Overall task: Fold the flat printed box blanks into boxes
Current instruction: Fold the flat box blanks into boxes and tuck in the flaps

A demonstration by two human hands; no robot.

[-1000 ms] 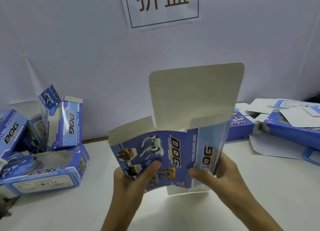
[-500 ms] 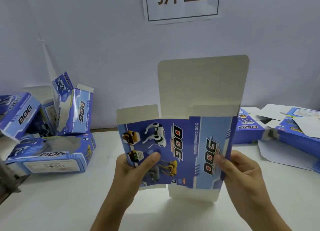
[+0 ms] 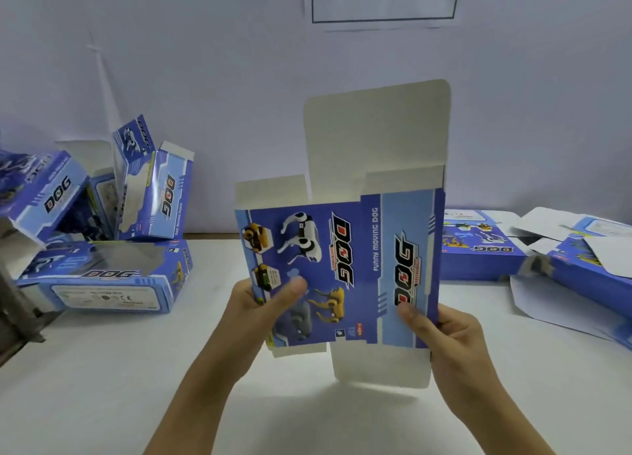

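1. The blank (image 3: 342, 273), part-opened a second ago, is now pressed nearly flat, held upright above the table (image 3: 102, 386).
2. Its edges are pinched by the left hand (image 3: 263, 304) and right hand (image 3: 448, 338), thumbs in front.
3. Opening it into a sleeve is judged not yet done.

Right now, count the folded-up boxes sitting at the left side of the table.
3, though more may be hidden past the frame's left edge: one lying flat in front, one standing upright behind it, one tilted at the far left.

Head-worn view, forward-down, close.
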